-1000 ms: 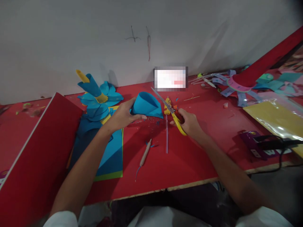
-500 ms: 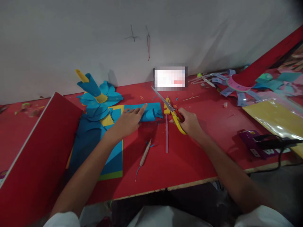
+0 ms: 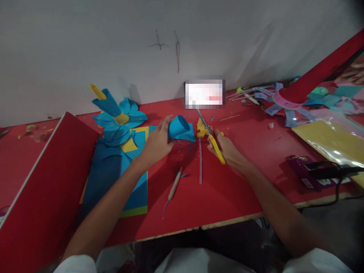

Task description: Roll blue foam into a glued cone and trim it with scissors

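My left hand (image 3: 157, 142) is curled around the near end of a rolled blue sheet (image 3: 178, 127), paper or foam, whose open end faces right. A flat blue piece (image 3: 189, 134) lies under the roll. In my right hand (image 3: 224, 146) are scissors (image 3: 215, 146) with yellow handles, their blades pointing up and left; I cannot tell how far apart the blades are. Right behind the blades lies a small yellow object (image 3: 201, 128), partly covered. A clear purplish glue stick (image 3: 200, 163) extends from it toward me.
A wooden-handled tool with a thin tip (image 3: 174, 184) lies in front. Left are a blue-and-yellow paper flower (image 3: 123, 117), blue sheets (image 3: 106, 178) and a red board (image 3: 54, 178). A blurred screen (image 3: 204, 93) leans on the wall. A purple box (image 3: 309, 174) sits right.
My left hand has gone from lying over the blue sheet to gripping its roll, which now tilts up with its opening showing. The scissors have turned more upright and shifted slightly right.
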Action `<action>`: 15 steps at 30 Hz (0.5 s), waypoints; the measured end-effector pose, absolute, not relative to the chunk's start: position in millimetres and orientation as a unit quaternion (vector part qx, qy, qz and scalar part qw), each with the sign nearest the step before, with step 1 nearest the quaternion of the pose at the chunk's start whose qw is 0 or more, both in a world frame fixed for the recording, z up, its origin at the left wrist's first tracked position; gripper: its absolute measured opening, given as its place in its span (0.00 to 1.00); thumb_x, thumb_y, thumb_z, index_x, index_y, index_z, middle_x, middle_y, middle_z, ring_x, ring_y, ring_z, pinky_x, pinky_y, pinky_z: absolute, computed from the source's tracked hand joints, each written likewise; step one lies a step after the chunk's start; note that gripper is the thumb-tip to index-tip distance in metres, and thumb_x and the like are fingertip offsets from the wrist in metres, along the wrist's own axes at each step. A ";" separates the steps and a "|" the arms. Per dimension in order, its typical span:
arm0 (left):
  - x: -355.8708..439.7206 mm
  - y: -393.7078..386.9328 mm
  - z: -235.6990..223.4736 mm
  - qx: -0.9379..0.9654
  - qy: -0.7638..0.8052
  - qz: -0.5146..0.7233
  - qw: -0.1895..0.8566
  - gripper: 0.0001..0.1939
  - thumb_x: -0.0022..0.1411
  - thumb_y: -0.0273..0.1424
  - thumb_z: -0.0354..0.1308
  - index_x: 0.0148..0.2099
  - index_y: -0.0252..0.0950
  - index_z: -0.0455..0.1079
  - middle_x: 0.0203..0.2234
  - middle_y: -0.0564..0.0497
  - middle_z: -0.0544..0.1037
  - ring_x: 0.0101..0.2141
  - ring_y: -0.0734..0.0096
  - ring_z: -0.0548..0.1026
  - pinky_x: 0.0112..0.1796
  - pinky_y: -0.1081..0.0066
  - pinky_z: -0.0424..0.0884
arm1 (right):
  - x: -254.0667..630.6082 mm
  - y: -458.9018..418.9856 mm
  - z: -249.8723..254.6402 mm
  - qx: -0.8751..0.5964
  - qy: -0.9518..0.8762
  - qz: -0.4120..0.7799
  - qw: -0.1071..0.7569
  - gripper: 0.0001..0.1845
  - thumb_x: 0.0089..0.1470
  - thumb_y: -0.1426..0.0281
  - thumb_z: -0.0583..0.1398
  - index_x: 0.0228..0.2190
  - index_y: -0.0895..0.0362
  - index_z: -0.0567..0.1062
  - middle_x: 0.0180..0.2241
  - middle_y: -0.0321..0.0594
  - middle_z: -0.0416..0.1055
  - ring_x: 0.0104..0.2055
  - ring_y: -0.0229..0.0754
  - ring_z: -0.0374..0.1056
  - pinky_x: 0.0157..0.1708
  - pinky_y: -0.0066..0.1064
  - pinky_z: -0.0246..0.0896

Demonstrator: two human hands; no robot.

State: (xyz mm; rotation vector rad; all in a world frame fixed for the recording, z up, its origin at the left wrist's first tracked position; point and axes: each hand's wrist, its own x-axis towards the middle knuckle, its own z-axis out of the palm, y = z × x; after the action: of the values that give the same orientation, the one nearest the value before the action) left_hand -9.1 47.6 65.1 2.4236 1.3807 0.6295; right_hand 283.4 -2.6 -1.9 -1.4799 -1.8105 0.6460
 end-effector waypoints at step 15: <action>-14.0 46.8 78.1 0.822 0.443 0.346 0.092 0.42 0.68 0.30 0.60 0.78 0.42 0.47 0.67 0.37 0.71 0.61 0.44 0.75 0.58 0.50 0.74 | 278.3 -3.2 18.7 -0.588 -0.727 0.220 0.279 0.20 0.57 0.49 0.63 0.33 0.52 0.69 0.25 0.35 0.66 0.26 0.42 0.61 0.29 0.35 0.52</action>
State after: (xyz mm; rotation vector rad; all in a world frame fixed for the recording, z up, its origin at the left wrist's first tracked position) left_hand -14.0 46.8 78.1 2.4399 1.3160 1.0284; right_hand 278.3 -3.2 18.7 -1.5775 -1.9494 0.5905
